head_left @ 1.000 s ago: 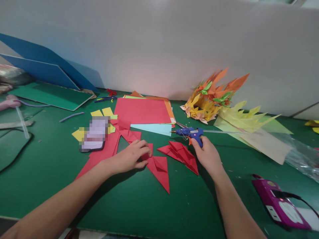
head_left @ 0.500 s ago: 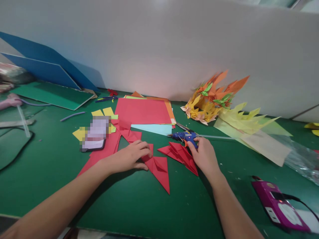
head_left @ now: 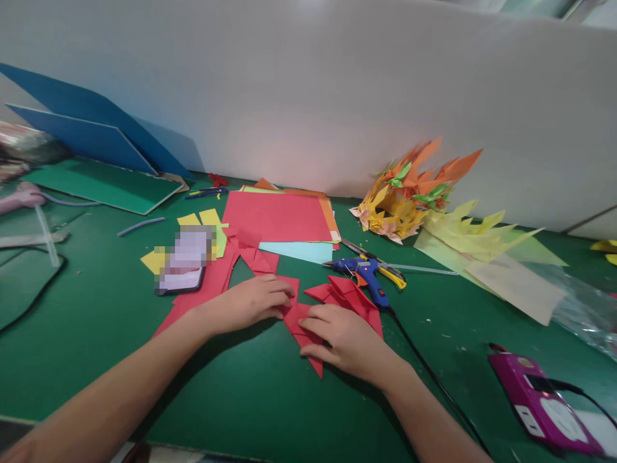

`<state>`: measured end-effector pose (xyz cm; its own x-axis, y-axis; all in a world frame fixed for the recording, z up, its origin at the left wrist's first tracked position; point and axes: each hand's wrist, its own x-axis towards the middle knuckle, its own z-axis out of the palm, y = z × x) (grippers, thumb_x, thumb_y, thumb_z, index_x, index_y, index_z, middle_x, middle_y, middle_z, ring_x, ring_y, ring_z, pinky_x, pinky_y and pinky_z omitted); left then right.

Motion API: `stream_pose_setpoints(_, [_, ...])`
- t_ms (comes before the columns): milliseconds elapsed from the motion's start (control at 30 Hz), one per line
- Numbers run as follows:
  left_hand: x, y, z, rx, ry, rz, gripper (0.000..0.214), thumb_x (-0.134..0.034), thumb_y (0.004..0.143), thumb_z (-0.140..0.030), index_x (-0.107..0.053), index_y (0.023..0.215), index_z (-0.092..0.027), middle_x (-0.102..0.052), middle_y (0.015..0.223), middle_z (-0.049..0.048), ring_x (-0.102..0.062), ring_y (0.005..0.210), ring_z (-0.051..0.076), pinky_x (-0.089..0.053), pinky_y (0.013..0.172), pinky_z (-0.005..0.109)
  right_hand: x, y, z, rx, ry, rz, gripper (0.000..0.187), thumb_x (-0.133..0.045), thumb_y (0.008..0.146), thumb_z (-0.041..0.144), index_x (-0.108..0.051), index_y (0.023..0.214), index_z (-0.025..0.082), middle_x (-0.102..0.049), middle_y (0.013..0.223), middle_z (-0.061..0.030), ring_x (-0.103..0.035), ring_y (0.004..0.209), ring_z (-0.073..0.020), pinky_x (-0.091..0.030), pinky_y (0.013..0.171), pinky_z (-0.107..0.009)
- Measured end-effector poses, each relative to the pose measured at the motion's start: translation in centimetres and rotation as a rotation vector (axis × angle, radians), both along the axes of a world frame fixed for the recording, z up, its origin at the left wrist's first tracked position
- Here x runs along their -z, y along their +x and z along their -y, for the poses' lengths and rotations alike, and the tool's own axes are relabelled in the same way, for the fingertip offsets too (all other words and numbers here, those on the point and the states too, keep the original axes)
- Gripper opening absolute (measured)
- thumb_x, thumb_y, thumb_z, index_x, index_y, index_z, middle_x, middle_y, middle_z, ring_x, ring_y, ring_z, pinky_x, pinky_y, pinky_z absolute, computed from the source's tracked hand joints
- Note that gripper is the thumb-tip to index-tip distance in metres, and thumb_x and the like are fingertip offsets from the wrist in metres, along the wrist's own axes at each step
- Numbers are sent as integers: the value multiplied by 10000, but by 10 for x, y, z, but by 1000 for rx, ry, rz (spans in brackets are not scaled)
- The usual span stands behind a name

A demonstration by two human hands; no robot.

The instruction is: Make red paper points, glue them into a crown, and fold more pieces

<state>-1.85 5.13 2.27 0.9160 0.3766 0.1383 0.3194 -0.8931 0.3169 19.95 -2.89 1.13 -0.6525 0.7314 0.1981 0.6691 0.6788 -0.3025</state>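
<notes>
A chain of red folded paper pieces [head_left: 264,262] runs diagonally across the green table. My left hand [head_left: 258,299] grips its middle section, fingers bent over the edge. Lower down, my right hand [head_left: 340,334] has its thumb and fingers closed on the pointed end of the same chain, partly covering it. Just behind the right hand lies a loose red folded paper piece [head_left: 354,296]. Beyond that, a blue glue gun [head_left: 359,269] rests on its side with a clear glue stick in its back, touched by neither hand. A yellow-handled cutter [head_left: 393,276] lies beside it.
A phone [head_left: 186,260] lies on red and yellow paper at left. Stacked colored sheets [head_left: 282,215] are at the back, with an orange-yellow paper crown [head_left: 409,193] to their right. A purple power strip [head_left: 540,399] sits front right; the glue gun's black cord [head_left: 434,376] trails forward.
My right hand has let go of the glue gun and moved left and toward me onto the red paper chain. The chain has shifted slightly; my left hand stays on it.
</notes>
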Motion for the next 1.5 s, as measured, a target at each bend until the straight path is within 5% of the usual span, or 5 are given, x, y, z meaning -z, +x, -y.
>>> stream_pose_setpoints(300, [3, -5, -5, -73, 113, -49, 217, -449, 923, -157, -605, 1073, -156, -643, 1150, 97, -578, 1052, 219, -466, 927, 380, 2, -9, 3, 54, -79, -29, 693, -716, 702, 518, -562, 1248, 119, -594, 1198, -172, -553, 1098, -300, -489, 921, -446])
stream_pose_setpoints(767, [16, 1, -3, -185, 240, -54, 210, -407, 931, -144, -608, 978, -101, -621, 1043, 139, -584, 976, 230, -481, 895, 364, 24, -28, 0, 192, 119, 121, 511, -570, 868, 400, -534, 1286, 109, -579, 1271, -173, -554, 1070, -304, -478, 895, -470])
stream_pose_setpoints(967, [9, 5, 2, -266, 138, -32, 227, -384, 938, -143, -573, 1062, -160, -614, 1000, 84, -579, 890, 194, -497, 764, 312, 4, -14, -4, 171, 201, -78, 330, -442, 940, 337, -631, 1156, 174, -660, 1163, -100, -578, 994, -252, -467, 866, -418])
stream_pose_setpoints(1133, [7, 6, 4, -179, 200, -150, 311, -383, 906, -62, -612, 1072, -192, -608, 1087, 90, -549, 901, 204, -467, 767, 321, -12, 23, -12, 585, 364, -198, 393, -304, 913, 150, -641, 1113, 162, -689, 1017, -122, -607, 938, -250, -462, 828, -415])
stream_pose_setpoints(1500, [13, 10, 2, -181, 17, 14, 252, -430, 952, -251, -647, 887, -139, -635, 1033, 94, -613, 882, 182, -492, 816, 309, -12, 40, -6, 748, -33, -126, 340, -347, 896, 266, -670, 984, 202, -707, 990, -85, -656, 822, -228, -477, 673, -326])
